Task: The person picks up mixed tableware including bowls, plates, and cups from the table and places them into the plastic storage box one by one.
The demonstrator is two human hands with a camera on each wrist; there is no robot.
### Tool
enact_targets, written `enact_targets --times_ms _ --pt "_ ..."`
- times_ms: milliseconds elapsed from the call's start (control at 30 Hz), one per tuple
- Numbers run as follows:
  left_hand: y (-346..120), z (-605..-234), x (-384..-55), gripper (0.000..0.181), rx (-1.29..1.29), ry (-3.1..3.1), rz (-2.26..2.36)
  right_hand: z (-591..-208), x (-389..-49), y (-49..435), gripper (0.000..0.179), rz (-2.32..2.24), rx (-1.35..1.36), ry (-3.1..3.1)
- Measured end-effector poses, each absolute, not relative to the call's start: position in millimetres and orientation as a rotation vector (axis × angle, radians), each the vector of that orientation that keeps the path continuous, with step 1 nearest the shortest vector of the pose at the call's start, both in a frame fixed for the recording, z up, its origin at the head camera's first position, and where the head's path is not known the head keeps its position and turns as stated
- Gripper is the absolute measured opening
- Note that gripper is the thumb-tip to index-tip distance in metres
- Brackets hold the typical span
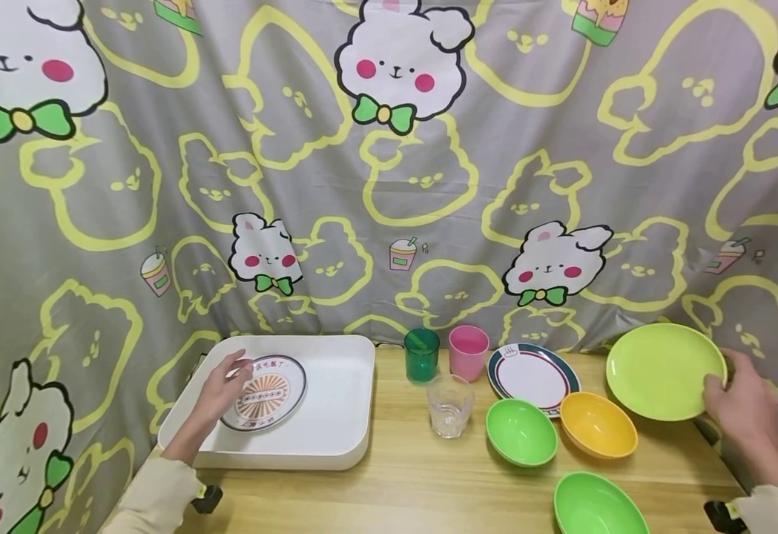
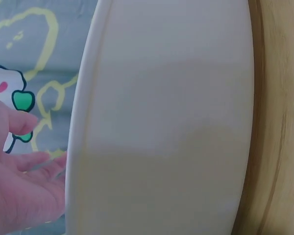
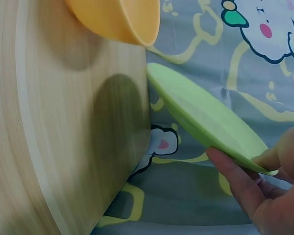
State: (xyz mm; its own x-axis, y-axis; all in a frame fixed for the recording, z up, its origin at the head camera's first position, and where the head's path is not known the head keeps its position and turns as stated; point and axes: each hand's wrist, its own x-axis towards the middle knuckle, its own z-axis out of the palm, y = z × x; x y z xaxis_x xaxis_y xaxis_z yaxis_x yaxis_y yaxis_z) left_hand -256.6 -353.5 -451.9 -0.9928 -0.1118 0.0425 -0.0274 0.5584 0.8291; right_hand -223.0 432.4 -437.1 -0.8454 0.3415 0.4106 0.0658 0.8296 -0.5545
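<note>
Behind everything, a grey cloth backdrop (image 1: 389, 185) printed with white bunnies and yellow outlines; in front of it, a light wooden table (image 1: 402, 489).

At the table's left end, a white rectangular plastic tray (image 1: 335, 423), and inside it a round white plate with an orange sunburst pattern and dark rim (image 1: 265, 393), lying flat toward the tray's left side. Left hand (image 1: 222, 389) resting over that plate's left edge, fingers relaxed and loosely spread, touching the rim but gripping nothing; same loose fingers seen in the left wrist view beside the tray's pale wall (image 2: 161, 122).

At the table's right edge, a smooth, shallow, round lime-green plastic plate (image 1: 662, 371), plain and unpatterned, lifted off the table and tilted with its face toward the camera. Right hand (image 1: 742, 404) pinching its right rim, thumb on the face, fingers underneath; in the right wrist view the thin green plate (image 3: 206, 120) held just beyond the table edge.

Along the back edge toward the middle: a dark green translucent cup (image 1: 422, 354), a pink cup (image 1: 469, 352), and a white plate with teal and red rim (image 1: 532, 377). Nearer the front: a clear glass tumbler (image 1: 450, 406), a green bowl (image 1: 521, 432), a yellow-orange bowl (image 1: 598, 425) touching the teal-rimmed plate, and another green bowl (image 1: 598, 508) at the front edge.
</note>
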Motion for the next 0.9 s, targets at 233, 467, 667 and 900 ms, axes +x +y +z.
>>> enact_targets --times_ms 233,467,667,900 --pt "-344 -450 -252 0.055 0.095 -2.593 -1.531 -433 -217 421 0.058 0.775 -0.428 -2.415" --pt "-326 -447 -252 0.057 0.073 -2.504 -1.659 -433 -214 409 0.058 0.898 -0.539 -2.278" --pt "-317 -445 -254 0.061 0.091 -2.48 -1.682 -431 -212 399 0.06 1.008 -0.578 -2.248" --pt "-310 -443 -254 0.061 0.059 -2.464 -1.684 -429 -209 392 0.062 1.382 -0.583 -2.093"
